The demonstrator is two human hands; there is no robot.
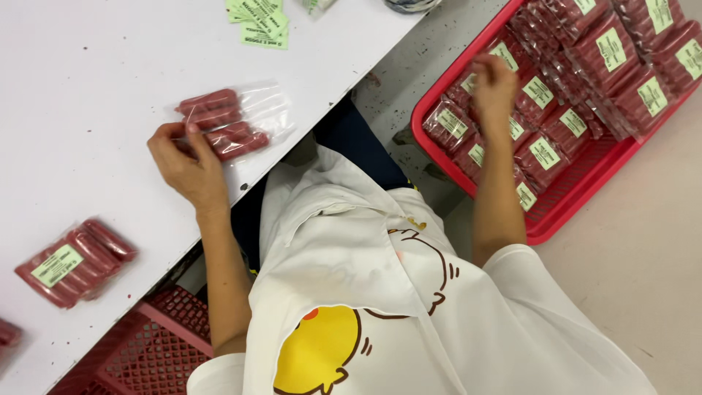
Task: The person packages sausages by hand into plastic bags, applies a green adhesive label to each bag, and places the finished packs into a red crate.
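My left hand (186, 164) rests on the white table (80, 88), fingertips pinching the edge of a clear bag of red sausages (223, 124) that has no label. My right hand (493, 88) reaches out over the red crate (567, 212) on the floor and hovers with curled fingers over the labelled sausage packs (541, 150) stacked inside; I cannot tell whether it holds one. A sealed pack with a green label (73, 260) lies on the table near my left elbow.
A stack of green labels (259, 22) lies at the table's far edge. Another red crate (150, 347) sits under the table by my left arm. Part of another red pack (7, 333) shows at the left border. The grey floor is speckled.
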